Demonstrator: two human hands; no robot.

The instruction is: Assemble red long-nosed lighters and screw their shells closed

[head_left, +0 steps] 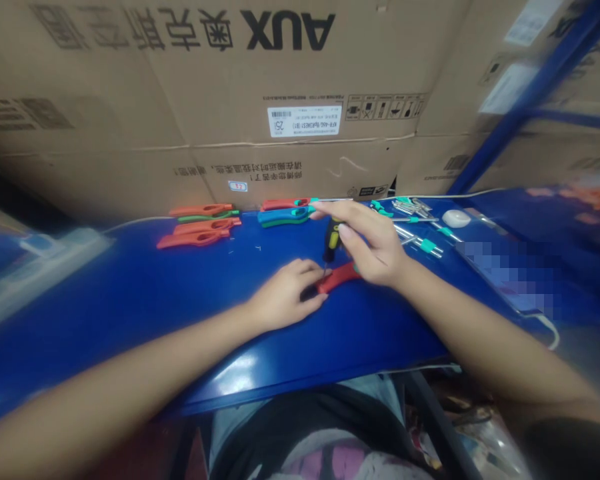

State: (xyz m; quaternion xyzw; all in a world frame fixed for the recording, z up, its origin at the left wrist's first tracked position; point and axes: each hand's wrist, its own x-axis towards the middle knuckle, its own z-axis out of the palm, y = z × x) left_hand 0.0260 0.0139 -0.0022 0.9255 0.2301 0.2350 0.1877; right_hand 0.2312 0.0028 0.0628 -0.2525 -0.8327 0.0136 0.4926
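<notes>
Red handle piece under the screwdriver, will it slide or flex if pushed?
Likely stiff: the red handle piece looks like moulded plastic. Probably light and slide-prone on the glossy blue table; the left hand pins it under the screwdriver.

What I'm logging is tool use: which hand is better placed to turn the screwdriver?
Right. The right hand grips the upright screwdriver, tip on the red piece; the left hand pins that piece down.

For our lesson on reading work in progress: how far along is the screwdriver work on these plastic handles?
Possibly done: the orange handles and blue-green handles stacked behind; their screws are too small to see. In hand: the left hand steadies a red handle while the right hand stands a screwdriver on it. Probably left: the loose metal parts on the right.
</notes>
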